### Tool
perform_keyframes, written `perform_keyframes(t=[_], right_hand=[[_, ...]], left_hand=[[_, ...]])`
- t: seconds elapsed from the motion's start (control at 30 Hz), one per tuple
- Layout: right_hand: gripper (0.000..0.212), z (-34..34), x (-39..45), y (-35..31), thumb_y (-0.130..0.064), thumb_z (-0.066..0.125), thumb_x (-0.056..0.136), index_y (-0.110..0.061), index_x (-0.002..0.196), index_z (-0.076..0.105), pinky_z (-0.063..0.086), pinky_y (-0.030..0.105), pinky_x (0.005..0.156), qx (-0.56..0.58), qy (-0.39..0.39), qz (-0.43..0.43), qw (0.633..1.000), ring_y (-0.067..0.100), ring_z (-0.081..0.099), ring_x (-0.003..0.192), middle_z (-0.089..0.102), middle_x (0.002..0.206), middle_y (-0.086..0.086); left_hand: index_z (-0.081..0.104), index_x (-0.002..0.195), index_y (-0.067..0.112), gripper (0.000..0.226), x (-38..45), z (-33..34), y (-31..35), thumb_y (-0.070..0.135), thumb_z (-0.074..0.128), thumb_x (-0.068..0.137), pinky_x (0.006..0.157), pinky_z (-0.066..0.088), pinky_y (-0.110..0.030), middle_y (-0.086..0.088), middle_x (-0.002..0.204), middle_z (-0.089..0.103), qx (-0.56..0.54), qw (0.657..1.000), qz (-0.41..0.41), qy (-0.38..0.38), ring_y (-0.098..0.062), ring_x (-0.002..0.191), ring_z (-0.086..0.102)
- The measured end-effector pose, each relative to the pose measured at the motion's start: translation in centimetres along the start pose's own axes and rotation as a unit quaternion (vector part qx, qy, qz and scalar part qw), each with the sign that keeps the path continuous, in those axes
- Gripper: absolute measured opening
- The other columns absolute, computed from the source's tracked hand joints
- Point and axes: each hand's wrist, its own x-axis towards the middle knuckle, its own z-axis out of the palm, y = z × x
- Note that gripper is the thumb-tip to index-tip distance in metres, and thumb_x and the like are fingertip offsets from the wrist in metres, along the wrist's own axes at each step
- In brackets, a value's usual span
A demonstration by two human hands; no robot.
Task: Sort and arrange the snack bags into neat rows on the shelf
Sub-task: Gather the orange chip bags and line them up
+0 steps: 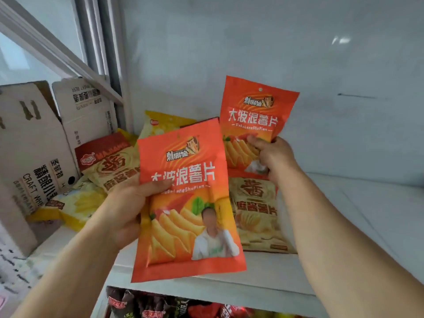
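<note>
My left hand (121, 210) grips one orange snack bag (188, 203) above the white shelf (275, 278); my right hand (273, 157) pinches a second orange bag (254, 115) upright, farther back, fingers curled.

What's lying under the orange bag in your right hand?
Under the orange bag held by the right hand, a beige chip bag lies flat on the white shelf. Its top edge is covered.

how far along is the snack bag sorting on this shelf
Early. Done: no neat row shows on the white shelf. In hand: the left hand and right hand each hold an orange bag. Left: the beige bags and yellow bags lie jumbled.
</note>
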Motion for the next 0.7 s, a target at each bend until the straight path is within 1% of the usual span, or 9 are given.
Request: perform_keyframes(t=[0.07, 0.13, 0.23, 0.37, 0.5, 0.53, 0.63, 0.67, 0.7], right_hand=[[0.022, -3.7, -0.4, 0.7, -0.025, 0.084, 0.077, -0.017, 0.092, 0.070, 0.061, 0.051, 0.079, -0.002, 0.010, 0.021, 1.000, 0.027, 0.075, 0.082, 0.077, 0.090, 0.004], [0.020, -7.9, -1.1, 1.6, -0.025, 0.084, 0.076, -0.018, 0.088, 0.069, 0.061, 0.047, 0.081, -0.016, 0.023, 0.031, 0.999, 0.025, 0.075, 0.079, 0.077, 0.087, 0.002], [0.025, -15.0, -2.5, 3.1, -0.030, 0.086, 0.072, -0.018, 0.090, 0.072, 0.060, 0.045, 0.085, -0.034, 0.043, 0.034, 0.998, 0.023, 0.076, 0.080, 0.078, 0.087, 0.000], [0.030, -25.1, -4.6, 4.5, -0.031, 0.088, 0.069, -0.018, 0.091, 0.072, 0.058, 0.046, 0.087, -0.044, 0.076, 0.038, 0.995, 0.025, 0.075, 0.083, 0.078, 0.089, 0.001], [0.028, -33.9, -6.6, 5.2, -0.031, 0.086, 0.073, -0.017, 0.092, 0.071, 0.059, 0.044, 0.086, -0.061, 0.099, 0.045, 0.992, 0.025, 0.074, 0.082, 0.077, 0.092, 0.003], [0.027, -36.0, -7.0, 5.5, -0.030, 0.085, 0.074, -0.017, 0.094, 0.071, 0.060, 0.041, 0.085, -0.063, 0.104, 0.041, 0.992, 0.025, 0.074, 0.082, 0.077, 0.094, 0.004], [0.023, -42.0, -8.0, 5.9, -0.030, 0.082, 0.079, -0.022, 0.096, 0.069, 0.057, 0.022, 0.072, -0.081, 0.121, 0.029, 0.989, 0.016, 0.069, 0.076, 0.075, 0.094, -0.001], [0.027, -43.8, -8.1, 6.1, -0.032, 0.083, 0.077, -0.023, 0.099, 0.069, 0.056, 0.024, 0.075, -0.086, 0.127, 0.028, 0.988, 0.016, 0.069, 0.079, 0.075, 0.097, -0.002], [0.035, -45.5, -8.2, 6.3, -0.036, 0.085, 0.074, -0.022, 0.103, 0.071, 0.056, 0.031, 0.082, -0.087, 0.133, 0.029, 0.987, 0.019, 0.070, 0.084, 0.075, 0.100, -0.002]], left_hand=[[0.069, 0.113, 0.000, 0.026, -0.3, 2.6, -1.5, 0.003, 0.062, 0.089, 0.061, 0.063, -0.042, -0.021, 0.104, 0.075, -0.009, 1.000, -0.009, -0.022, -0.030, 0.076, 0.076], [0.068, 0.114, -0.002, 0.024, -0.6, 5.8, -3.4, 0.002, 0.060, 0.091, 0.062, 0.063, -0.042, -0.021, 0.104, 0.075, -0.005, 0.999, -0.008, -0.036, -0.030, 0.077, 0.076], [0.066, 0.117, 0.000, 0.024, -1.2, 11.2, -6.5, 0.000, 0.056, 0.095, 0.060, 0.062, -0.040, -0.020, 0.103, 0.076, 0.019, 0.998, -0.002, -0.059, -0.030, 0.078, 0.076], [0.066, 0.116, -0.001, 0.024, -2.4, 18.7, -10.6, 0.002, 0.060, 0.094, 0.058, 0.061, -0.040, -0.019, 0.100, 0.076, 0.044, 0.995, -0.036, -0.082, -0.032, 0.078, 0.076], [0.068, 0.112, 0.002, 0.021, -4.5, 26.4, -15.0, 0.005, 0.064, 0.092, 0.059, 0.062, -0.043, -0.019, 0.099, 0.077, 0.061, 0.990, -0.069, -0.105, -0.031, 0.076, 0.076], [0.068, 0.112, 0.002, 0.021, -5.0, 28.2, -16.0, 0.006, 0.064, 0.092, 0.061, 0.063, -0.045, -0.019, 0.100, 0.077, 0.062, 0.989, -0.076, -0.114, -0.031, 0.077, 0.076], [0.067, 0.118, 0.002, 0.029, -5.9, 33.0, -18.7, 0.011, 0.066, 0.091, 0.071, 0.063, -0.049, -0.020, 0.104, 0.076, 0.069, 0.985, -0.090, -0.126, -0.034, 0.087, 0.075], [0.067, 0.119, 0.002, 0.030, -6.3, 34.4, -19.6, 0.012, 0.067, 0.091, 0.072, 0.062, -0.049, -0.019, 0.103, 0.076, 0.072, 0.985, -0.095, -0.126, -0.034, 0.087, 0.075], [0.067, 0.118, 0.002, 0.030, -6.7, 35.7, -20.3, 0.013, 0.068, 0.091, 0.073, 0.062, -0.049, -0.019, 0.102, 0.076, 0.076, 0.984, -0.103, -0.127, -0.034, 0.087, 0.075]])
